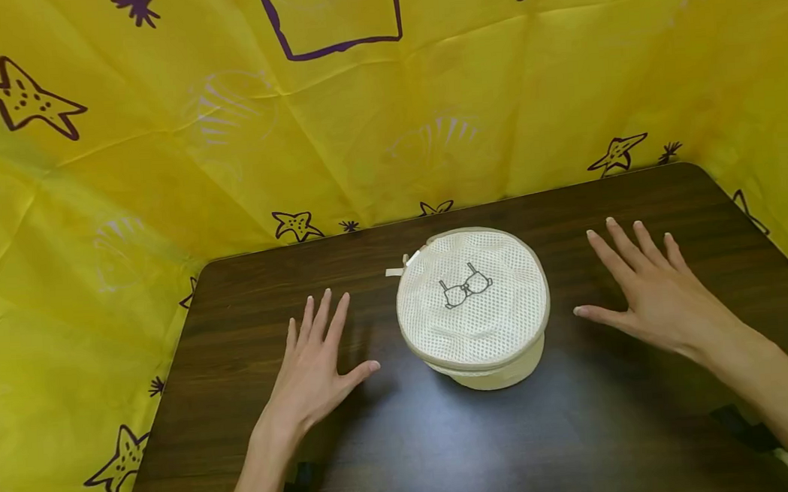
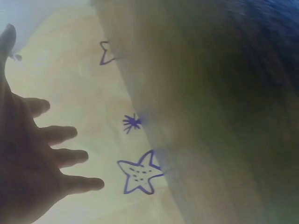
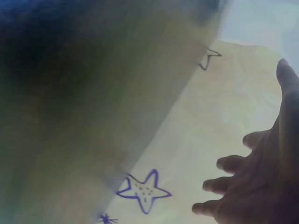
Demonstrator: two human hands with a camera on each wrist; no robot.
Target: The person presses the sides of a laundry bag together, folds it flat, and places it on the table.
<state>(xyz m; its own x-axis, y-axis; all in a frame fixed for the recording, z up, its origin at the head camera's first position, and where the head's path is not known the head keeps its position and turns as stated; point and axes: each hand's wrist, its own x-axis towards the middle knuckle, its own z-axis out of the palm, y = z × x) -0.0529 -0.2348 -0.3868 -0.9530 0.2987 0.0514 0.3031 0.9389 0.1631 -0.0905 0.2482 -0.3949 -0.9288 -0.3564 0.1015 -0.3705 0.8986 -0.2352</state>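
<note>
A round cream mesh laundry bag, with a bra drawn in outline on its top, stands on the dark wooden table. Its zipper pull and a small white tag stick out at the upper left of the rim. To the left of the bag, my left hand is spread with its thumb pointing toward it. On the other side my right hand is spread as well, thumb toward the bag. Both hands hold nothing and are apart from the bag. Each wrist view shows its own hand with fingers extended; the bag is outside those views.
The dark wooden table has rounded back corners. Behind it and along both sides hangs a yellow cloth printed with starfish and shells. A dark band lies under each wrist.
</note>
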